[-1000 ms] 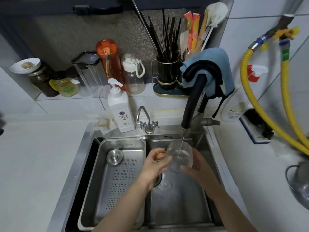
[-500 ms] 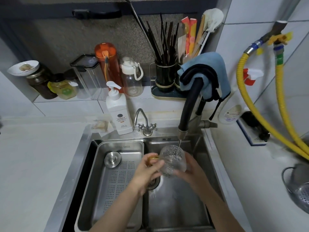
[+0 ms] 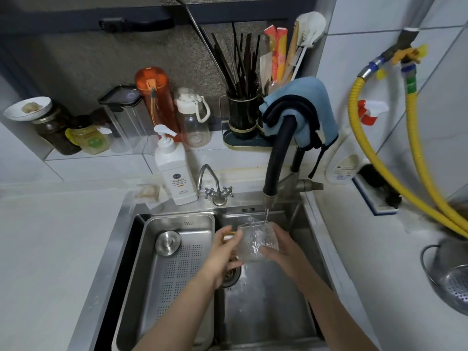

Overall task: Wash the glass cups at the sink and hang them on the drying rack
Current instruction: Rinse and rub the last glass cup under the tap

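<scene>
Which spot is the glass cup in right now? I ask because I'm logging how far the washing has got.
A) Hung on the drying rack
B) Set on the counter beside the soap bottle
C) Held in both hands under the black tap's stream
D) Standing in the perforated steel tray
C: the left hand and right hand grip the glass cup below the black tap, whose thin stream runs into it.

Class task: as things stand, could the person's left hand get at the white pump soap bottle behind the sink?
Probably not straight away: the left hand holds the glass cup under the tap. Nothing stands between it and the soap bottle, so once it lets go, the way looks free.
</scene>
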